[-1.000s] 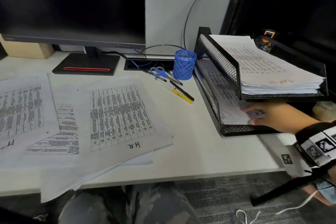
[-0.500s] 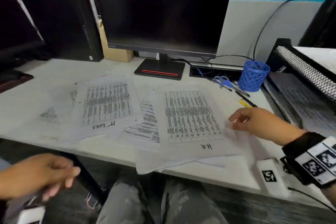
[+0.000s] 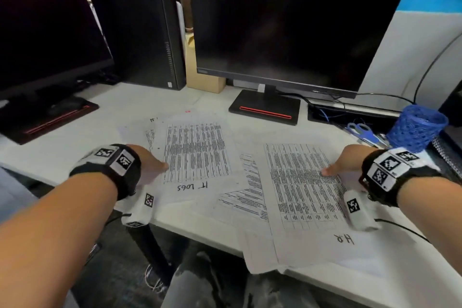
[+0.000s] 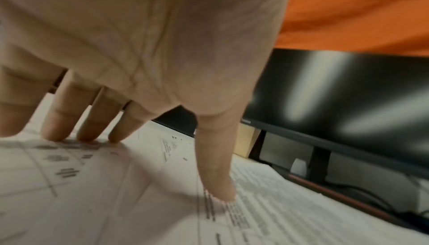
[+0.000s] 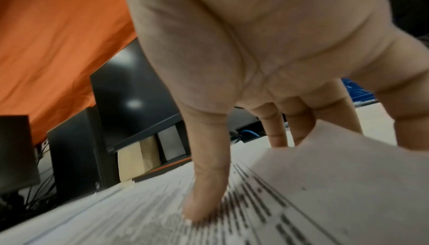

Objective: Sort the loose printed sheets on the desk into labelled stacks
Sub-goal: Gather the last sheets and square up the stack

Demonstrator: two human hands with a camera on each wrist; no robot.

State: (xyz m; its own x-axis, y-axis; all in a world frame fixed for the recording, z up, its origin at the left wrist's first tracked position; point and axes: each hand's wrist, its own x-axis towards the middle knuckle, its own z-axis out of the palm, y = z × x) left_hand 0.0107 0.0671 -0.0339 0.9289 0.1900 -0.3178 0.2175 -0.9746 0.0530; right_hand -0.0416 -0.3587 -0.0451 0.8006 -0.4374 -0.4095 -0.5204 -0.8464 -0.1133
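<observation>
The left grip (image 4: 144, 50) is spread wide, fingertips (image 4: 88, 131) and thumb tip touching the printed sheets (image 4: 120, 194) beneath it. Beyond the thumb, to its right, a dark monitor (image 4: 348, 102) stands on its stand, with orange fabric (image 4: 359, 10) above it. The print is blurred.

Both wrist views blur the sheets' (image 4: 267, 212) print unreadable.
</observation>
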